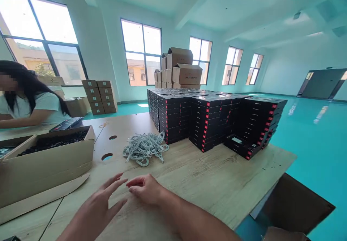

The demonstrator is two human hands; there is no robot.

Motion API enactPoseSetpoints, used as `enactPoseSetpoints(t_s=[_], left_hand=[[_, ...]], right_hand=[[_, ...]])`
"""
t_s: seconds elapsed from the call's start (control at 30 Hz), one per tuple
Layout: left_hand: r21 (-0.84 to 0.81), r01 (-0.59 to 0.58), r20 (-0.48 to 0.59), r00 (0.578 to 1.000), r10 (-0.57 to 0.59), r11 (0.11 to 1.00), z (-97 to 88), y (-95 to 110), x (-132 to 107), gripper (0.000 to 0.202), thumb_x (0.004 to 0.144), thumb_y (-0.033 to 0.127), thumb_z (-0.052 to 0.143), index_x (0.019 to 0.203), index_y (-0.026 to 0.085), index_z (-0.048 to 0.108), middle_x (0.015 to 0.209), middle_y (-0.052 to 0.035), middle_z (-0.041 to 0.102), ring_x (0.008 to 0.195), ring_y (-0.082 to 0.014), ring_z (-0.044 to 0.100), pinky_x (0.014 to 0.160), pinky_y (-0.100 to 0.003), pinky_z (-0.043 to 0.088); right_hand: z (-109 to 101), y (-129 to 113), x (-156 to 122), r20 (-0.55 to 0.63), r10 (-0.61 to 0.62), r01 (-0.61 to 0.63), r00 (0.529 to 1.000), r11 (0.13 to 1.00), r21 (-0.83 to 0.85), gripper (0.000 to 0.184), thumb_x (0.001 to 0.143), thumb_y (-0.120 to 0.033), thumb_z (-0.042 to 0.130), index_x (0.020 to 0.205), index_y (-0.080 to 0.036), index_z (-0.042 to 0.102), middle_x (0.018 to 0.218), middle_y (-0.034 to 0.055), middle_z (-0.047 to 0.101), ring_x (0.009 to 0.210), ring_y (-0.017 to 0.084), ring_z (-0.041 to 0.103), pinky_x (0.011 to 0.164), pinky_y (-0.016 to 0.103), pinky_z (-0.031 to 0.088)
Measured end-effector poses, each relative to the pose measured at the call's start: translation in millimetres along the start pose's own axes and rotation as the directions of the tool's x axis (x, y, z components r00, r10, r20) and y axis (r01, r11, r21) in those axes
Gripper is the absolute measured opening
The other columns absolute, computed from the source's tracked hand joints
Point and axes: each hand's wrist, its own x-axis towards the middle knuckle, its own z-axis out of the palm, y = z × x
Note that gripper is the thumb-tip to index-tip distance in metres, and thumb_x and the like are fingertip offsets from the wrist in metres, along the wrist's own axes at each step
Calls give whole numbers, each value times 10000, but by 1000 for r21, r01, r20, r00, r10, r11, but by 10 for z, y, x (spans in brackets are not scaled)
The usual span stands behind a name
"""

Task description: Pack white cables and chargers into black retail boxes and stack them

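My left hand (101, 206) is low over the wooden table (217, 183), its fingers stretched and its thumb apart, with nothing in it. Just to its right, my right hand (148, 189) has its fingers curled towards the thumb. Whatever is between those fingertips, if anything, is hidden. A tangled heap of white cables (145, 147) lies on the table a little beyond both hands, touching neither. Behind the cables and to their right stand tall stacks of flat black boxes (204, 121) with red labels. One separate black box (240, 145) rests in front of the right-hand stack.
On the left sits an open cardboard box (48, 161) of dark items, a flap towards me. Beyond it a co-worker (40, 103) sits at the table. Two holes (107, 156) pierce the tabletop. Brown cartons (187, 74) rise behind; an open carton (295, 201) stands below the right edge.
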Motion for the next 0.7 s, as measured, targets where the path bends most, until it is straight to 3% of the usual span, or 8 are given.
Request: enactPoseSetpoints(t_s=[0.1, 0.17, 0.23, 0.27, 0.37, 0.53, 0.6, 0.7], left_hand=[[-177, 159, 7, 987, -160, 971, 394, 104, 185, 477, 777, 593, 589, 1081, 269, 763, 1123, -72, 779, 845, -246, 762, 662, -303, 617], [-269, 255, -3, 964, -265, 929, 574, 4, 159, 489, 759, 607, 585, 1039, 247, 762, 944, -60, 796, 776, -244, 756, 623, -300, 602], [-337, 292, 12, 952, -306, 895, 670, -111, 95, 475, 730, 606, 605, 986, 239, 764, 875, -45, 792, 767, -243, 750, 642, -305, 597], [-361, 297, 29, 951, -308, 884, 687, -148, 69, 466, 718, 604, 611, 961, 237, 765, 870, -42, 792, 764, -242, 746, 648, -308, 594], [-387, 317, 83, 947, -310, 866, 656, -163, 41, 439, 696, 598, 605, 888, 237, 764, 835, -36, 791, 734, -244, 737, 643, -319, 585], [-368, 337, 130, 941, -311, 867, 603, -121, 62, 440, 699, 605, 578, 870, 244, 762, 824, -28, 790, 765, -259, 740, 663, -330, 580], [-354, 324, 137, 946, -294, 877, 628, -137, 64, 446, 716, 605, 564, 891, 247, 764, 828, -24, 789, 765, -257, 737, 678, -333, 578], [-333, 306, 172, 950, -262, 892, 680, -165, 61, 444, 735, 598, 552, 899, 245, 766, 804, -21, 780, 737, -252, 726, 685, -334, 570]], right_hand=[[-870, -158, -124, -218, -211, 178, 953, 971, -163, 313, 857, -283, 634, 1134, -251, 774, 1221, 57, 726, 1113, 236, 669, 937, 331, 539], [-1656, -333, -187, -422, -435, 211, 796, 852, -479, 341, 878, -269, 596, 1187, -252, 741, 1305, 94, 669, 1249, 262, 587, 1118, 417, 427], [-2434, -529, -194, -524, -573, 33, 630, 694, -719, 409, 904, -253, 554, 1296, -228, 667, 1404, 129, 591, 1345, 294, 495, 1172, 490, 353], [-2778, -617, -174, -537, -601, -83, 592, 618, -782, 467, 895, -247, 570, 1359, -207, 612, 1466, 148, 536, 1390, 320, 443, 1176, 522, 335], [-3536, -771, -71, -565, -540, -347, 624, 456, -819, 640, 863, -268, 653, 1468, -158, 477, 1569, 165, 425, 1468, 342, 335, 1205, 524, 268], [-4025, -549, -267, -742, -422, -571, 521, 473, -671, 595, 1011, -378, 416, 1512, -59, 387, 1549, 256, 402, 1436, 339, 365, 1153, 478, 312], [-4022, -287, -568, -798, -348, -654, 492, 457, -603, 534, 1027, -309, 295, 1460, -48, 469, 1456, 268, 503, 1355, 325, 472, 1087, 456, 378], [-3862, 231, -1100, -830, -196, -739, 523, 381, -555, 427, 927, -215, 468, 1273, -43, 648, 1209, 258, 677, 1128, 349, 645, 940, 452, 483]])
